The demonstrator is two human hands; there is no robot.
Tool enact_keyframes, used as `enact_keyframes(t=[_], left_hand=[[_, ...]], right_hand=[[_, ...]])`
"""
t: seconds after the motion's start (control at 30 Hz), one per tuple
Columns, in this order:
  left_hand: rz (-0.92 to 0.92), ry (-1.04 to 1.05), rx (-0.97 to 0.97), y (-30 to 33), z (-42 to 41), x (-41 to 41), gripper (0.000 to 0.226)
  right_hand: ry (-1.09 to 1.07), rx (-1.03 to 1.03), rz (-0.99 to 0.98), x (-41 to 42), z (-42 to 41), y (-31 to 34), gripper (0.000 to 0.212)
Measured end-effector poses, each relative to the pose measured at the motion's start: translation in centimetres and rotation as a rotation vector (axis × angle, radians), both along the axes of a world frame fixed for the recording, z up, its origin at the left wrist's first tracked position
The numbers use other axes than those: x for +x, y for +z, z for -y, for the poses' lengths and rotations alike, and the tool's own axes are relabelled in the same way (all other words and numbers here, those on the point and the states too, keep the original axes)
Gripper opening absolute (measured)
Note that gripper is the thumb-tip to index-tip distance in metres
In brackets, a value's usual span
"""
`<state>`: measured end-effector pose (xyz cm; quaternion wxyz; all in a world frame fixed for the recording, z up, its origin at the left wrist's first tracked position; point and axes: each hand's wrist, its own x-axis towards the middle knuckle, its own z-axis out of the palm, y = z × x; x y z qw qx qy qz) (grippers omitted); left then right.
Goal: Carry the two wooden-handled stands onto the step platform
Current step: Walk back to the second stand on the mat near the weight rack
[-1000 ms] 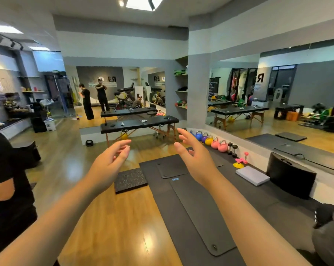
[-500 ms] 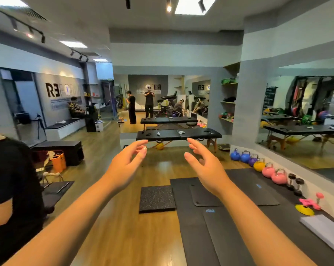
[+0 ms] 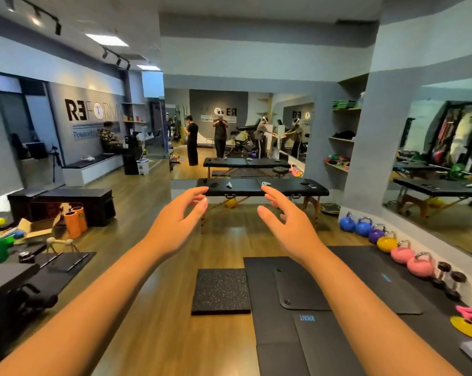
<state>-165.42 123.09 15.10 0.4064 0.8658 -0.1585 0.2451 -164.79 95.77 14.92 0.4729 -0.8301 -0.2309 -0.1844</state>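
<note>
Seven kettlebells [image 3: 386, 243], two orange foam rollers [image 3: 76, 222], two massage tables [image 3: 262, 186].

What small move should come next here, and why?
Probably a turn left and down toward the wooden-handled stands on the floor by the step platform. Both the left hand and right hand are raised, open and hold nothing, so neither stand is picked up yet.

Kettlebells [image 3: 386, 241] right of mats [image 3: 324, 308]

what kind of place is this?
Most likely a gym or physio studio: a row of coloured kettlebells by the wall mirror, black exercise mats on the wood floor, and folding massage tables further back.
</note>
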Motion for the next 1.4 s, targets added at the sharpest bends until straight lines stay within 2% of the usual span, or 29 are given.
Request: enact_keyframes(t=[0.2, 0.43, 0.6, 0.7, 0.77, 0.93, 1.3, 1.4], left_hand=[[-0.024, -0.048, -0.01, -0.9, -1.6, 14.7, 0.04], [-0.054, 0.0, 0.007, -4.0, -4.9, 28.2, 0.044], [-0.085, 0.122, 0.013, -5.4, -9.6, 37.4, 0.045], [-0.099, 0.209, 0.018, -5.3, -12.1, 43.4, 0.045], [-0.099, 0.26, 0.024, -4.6, -13.2, 47.8, 0.045], [-0.068, 0.345, 0.024, -2.1, -14.5, 59.0, 0.051], [-0.023, 0.269, 0.013, 0.0, -16.2, 79.8, 0.048], [-0.011, 0.248, 0.001, 0.0, -18.5, 86.0, 0.047]], right_hand=[[-0.076, -0.006, -0.016, 13.7, -0.7, 0.3, 0.065], [-0.055, 0.019, -0.06, 28.7, -3.4, -2.5, 0.064], [0.044, 0.011, -0.071, 41.5, -8.1, -4.6, 0.052], [0.13, 0.003, -0.067, 49.6, -11.1, -5.2, 0.066], [0.193, 0.001, -0.057, 55.0, -12.6, -5.0, 0.067], [0.276, -0.018, -0.03, 68.0, -14.7, -2.8, 0.083], [0.25, 0.002, -0.017, 86.9, -16.9, -0.6, 0.087], [0.219, -0.024, -0.026, 91.9, -18.6, -1.1, 0.076]])
